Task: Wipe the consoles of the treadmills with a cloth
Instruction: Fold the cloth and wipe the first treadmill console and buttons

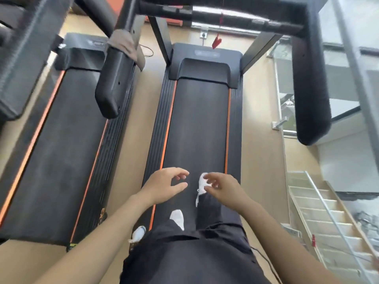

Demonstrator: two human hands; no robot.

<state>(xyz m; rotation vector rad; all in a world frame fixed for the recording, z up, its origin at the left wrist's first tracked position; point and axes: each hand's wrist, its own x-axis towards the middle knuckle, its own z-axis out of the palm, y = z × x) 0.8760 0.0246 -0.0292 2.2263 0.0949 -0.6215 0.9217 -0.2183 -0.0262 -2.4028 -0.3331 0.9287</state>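
I stand on the black belt of the middle treadmill, looking down at it. Its front handlebar crosses the top of the view; the console itself is out of sight. A brownish-grey cloth hangs over the left handrail, well ahead of my hands. My left hand hovers over the belt with fingers spread and nothing in it. My right hand is beside it, fingers loosely curled apart, also holding nothing. Both hands are at waist height, far below the handlebar.
A second treadmill lies to the left, across a strip of wooden floor. The right handrail runs down the right side. A red safety clip dangles from the handlebar. Beyond a glass railing at right, stairs descend.
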